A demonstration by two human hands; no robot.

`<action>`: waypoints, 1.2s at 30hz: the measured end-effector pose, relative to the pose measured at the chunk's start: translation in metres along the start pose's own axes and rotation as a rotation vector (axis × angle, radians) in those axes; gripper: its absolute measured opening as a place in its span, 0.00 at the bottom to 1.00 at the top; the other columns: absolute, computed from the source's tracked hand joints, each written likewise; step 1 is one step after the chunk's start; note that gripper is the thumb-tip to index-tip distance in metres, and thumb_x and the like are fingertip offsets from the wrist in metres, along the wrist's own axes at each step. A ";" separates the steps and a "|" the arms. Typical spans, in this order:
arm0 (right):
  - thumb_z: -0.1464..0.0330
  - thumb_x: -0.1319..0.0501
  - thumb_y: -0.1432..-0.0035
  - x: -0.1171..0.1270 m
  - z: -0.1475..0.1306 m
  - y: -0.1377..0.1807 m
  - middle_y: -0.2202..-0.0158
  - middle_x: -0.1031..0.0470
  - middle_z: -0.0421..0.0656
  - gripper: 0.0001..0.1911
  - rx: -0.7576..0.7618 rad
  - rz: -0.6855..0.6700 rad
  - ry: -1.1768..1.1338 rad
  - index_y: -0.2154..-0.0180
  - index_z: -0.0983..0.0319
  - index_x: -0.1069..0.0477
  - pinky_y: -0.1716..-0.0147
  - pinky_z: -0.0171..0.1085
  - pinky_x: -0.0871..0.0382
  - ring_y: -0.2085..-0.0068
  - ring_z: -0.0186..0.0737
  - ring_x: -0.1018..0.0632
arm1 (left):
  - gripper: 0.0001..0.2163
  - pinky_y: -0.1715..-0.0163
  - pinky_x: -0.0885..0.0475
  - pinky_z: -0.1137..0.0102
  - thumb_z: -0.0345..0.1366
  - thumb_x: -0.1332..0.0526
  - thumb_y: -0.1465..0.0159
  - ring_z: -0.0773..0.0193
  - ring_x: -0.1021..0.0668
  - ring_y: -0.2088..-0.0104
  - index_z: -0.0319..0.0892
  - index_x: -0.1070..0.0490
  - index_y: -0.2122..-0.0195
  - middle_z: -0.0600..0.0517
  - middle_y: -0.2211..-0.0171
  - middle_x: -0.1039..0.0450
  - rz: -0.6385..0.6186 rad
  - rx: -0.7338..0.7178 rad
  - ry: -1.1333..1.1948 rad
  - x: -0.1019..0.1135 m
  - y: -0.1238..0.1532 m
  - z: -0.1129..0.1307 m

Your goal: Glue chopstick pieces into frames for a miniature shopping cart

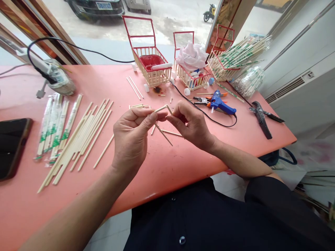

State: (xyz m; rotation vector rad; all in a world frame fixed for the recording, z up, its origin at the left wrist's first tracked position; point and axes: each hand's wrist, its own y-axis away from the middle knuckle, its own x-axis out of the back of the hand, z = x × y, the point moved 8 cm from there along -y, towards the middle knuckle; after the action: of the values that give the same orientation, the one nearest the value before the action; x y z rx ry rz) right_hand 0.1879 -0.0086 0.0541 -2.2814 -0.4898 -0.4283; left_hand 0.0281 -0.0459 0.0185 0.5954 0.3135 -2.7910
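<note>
My left hand (132, 136) pinches a short wooden stick (160, 109) between thumb and fingers, above the pink table (146, 174). My right hand (195, 125) is closed on another short stick piece (169, 110); the two pieces meet at an angle at their upper ends. Whether they are glued I cannot tell. Below my hands lie loose cut sticks (163, 135) and small offcuts. A blue glue gun (221, 104) rests to the right of my right hand, beside pliers (201, 100). Long bare chopsticks (89, 130) are spread out left of my left hand.
Small stick-built carts with red trim (150, 64) stand along the back; one holds a white plastic bag (192, 55). Wrapped chopsticks (243, 52) fill another. More wrapped chopsticks (56, 125), a phone (14, 146) and a power strip (59, 78) lie left. Black cutters (261, 118) lie right.
</note>
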 end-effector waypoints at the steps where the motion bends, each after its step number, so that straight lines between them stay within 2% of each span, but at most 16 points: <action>1: 0.60 0.38 0.19 0.000 0.000 0.000 0.70 0.41 0.33 0.21 0.005 0.000 -0.003 0.66 0.56 0.42 0.67 0.35 0.39 0.70 0.32 0.41 | 0.11 0.47 0.16 0.61 0.40 0.16 0.41 0.59 0.10 0.59 0.48 0.16 0.64 0.52 0.63 0.10 -0.001 -0.010 0.007 0.000 0.000 0.001; 11: 0.62 0.37 0.20 0.000 0.000 0.001 0.70 0.41 0.33 0.21 0.031 0.012 0.007 0.67 0.57 0.41 0.68 0.34 0.39 0.70 0.31 0.41 | 0.08 0.51 0.16 0.67 0.36 0.17 0.39 0.63 0.10 0.61 0.48 0.14 0.64 0.53 0.65 0.10 0.020 -0.054 0.014 0.001 0.001 0.003; 15: 0.60 0.37 0.19 -0.002 0.002 0.001 0.70 0.41 0.33 0.22 0.033 0.010 0.026 0.67 0.57 0.42 0.68 0.34 0.38 0.70 0.31 0.40 | 0.09 0.51 0.16 0.66 0.36 0.16 0.40 0.61 0.10 0.61 0.47 0.14 0.65 0.53 0.65 0.11 0.028 -0.053 0.013 0.001 0.001 0.003; 20: 0.62 0.37 0.20 -0.003 0.000 0.001 0.70 0.41 0.33 0.21 0.047 0.008 0.019 0.67 0.56 0.43 0.68 0.33 0.37 0.70 0.31 0.41 | 0.09 0.51 0.15 0.65 0.36 0.16 0.40 0.61 0.10 0.61 0.47 0.15 0.65 0.53 0.66 0.11 0.039 -0.055 0.000 0.002 0.001 0.002; 25: 0.60 0.37 0.19 -0.004 0.003 0.002 0.70 0.41 0.33 0.22 -0.004 -0.009 0.036 0.66 0.56 0.42 0.68 0.34 0.37 0.70 0.32 0.40 | 0.09 0.51 0.15 0.65 0.36 0.17 0.40 0.61 0.10 0.61 0.47 0.15 0.65 0.53 0.66 0.11 0.051 -0.052 -0.012 0.003 0.001 0.002; 31: 0.65 0.36 0.20 -0.004 0.001 0.002 0.70 0.42 0.32 0.21 0.024 0.010 0.010 0.67 0.56 0.43 0.68 0.34 0.39 0.70 0.31 0.40 | 0.08 0.50 0.15 0.65 0.35 0.18 0.40 0.61 0.10 0.61 0.47 0.15 0.65 0.53 0.66 0.11 0.046 -0.042 -0.018 0.003 0.002 0.002; 36: 0.60 0.37 0.19 -0.005 0.003 0.002 0.70 0.42 0.32 0.23 0.024 0.005 -0.014 0.67 0.56 0.43 0.68 0.35 0.39 0.70 0.31 0.41 | 0.07 0.49 0.15 0.62 0.35 0.20 0.39 0.60 0.10 0.60 0.47 0.15 0.65 0.53 0.65 0.11 0.047 -0.027 -0.065 0.004 0.001 0.001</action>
State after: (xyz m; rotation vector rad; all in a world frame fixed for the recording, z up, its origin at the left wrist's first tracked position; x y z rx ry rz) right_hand 0.1851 -0.0090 0.0490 -2.2630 -0.4937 -0.4019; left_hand 0.0243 -0.0484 0.0179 0.4984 0.3187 -2.7504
